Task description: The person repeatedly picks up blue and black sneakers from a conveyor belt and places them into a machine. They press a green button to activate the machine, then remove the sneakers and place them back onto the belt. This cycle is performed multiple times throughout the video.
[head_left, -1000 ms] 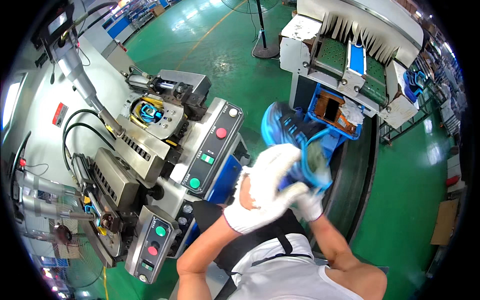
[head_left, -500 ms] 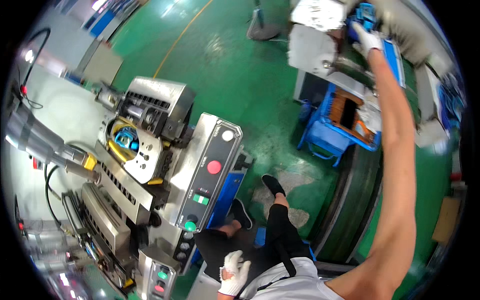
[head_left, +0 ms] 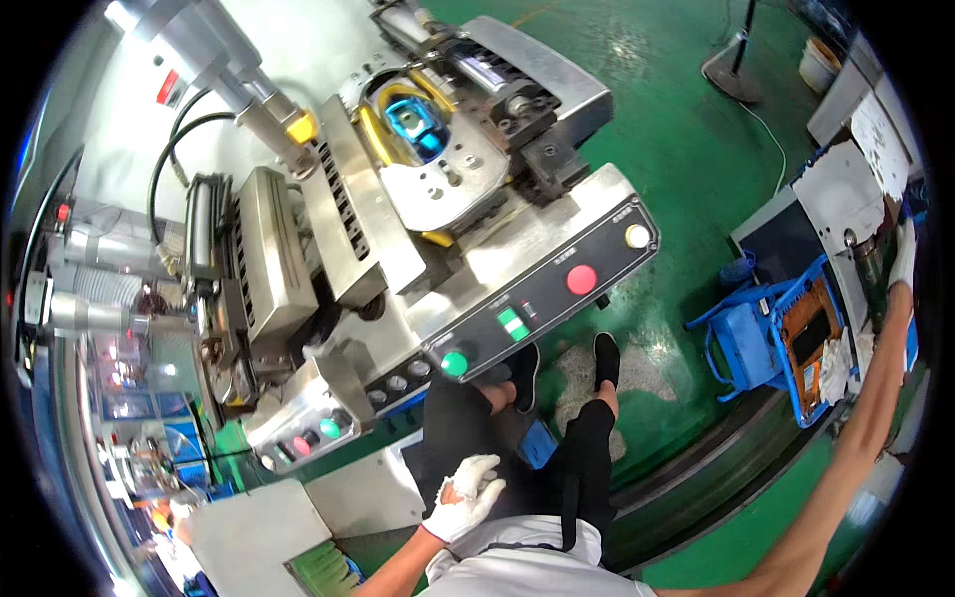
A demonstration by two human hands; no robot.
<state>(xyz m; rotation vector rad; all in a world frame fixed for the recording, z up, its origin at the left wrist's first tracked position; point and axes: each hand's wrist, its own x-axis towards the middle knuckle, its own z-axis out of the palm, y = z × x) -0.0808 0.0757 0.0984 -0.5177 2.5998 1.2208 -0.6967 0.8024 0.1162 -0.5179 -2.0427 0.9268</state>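
Note:
My left hand [head_left: 465, 500], in a white glove with a worn patch, hovers over my lap by the dark shorts. Its fingers are apart and nothing is in them. On the far right my outstretched right arm ends in a gloved right hand [head_left: 903, 257], beside a worn metal-topped bench [head_left: 839, 189]. The fingers of that hand are turned away near the picture's rim, so their grip does not show. At the centre left stands a steel machine [head_left: 448, 194], where a glossy blue piece [head_left: 416, 124] sits between yellow curved pads [head_left: 373, 134].
A black control panel [head_left: 547, 289] with round buttons fronts the machine; a smaller button box [head_left: 310, 428] is to its left. A blue chair [head_left: 741, 343] and a blue-rimmed tray [head_left: 778, 316] stand at the right. A stand's round base [head_left: 731, 80] rests on the green floor.
My view has swung left, so the machine sits nearer the centre and the bench nearer the right rim. My right hand stays out by the bench; my left hand remains over my lap.

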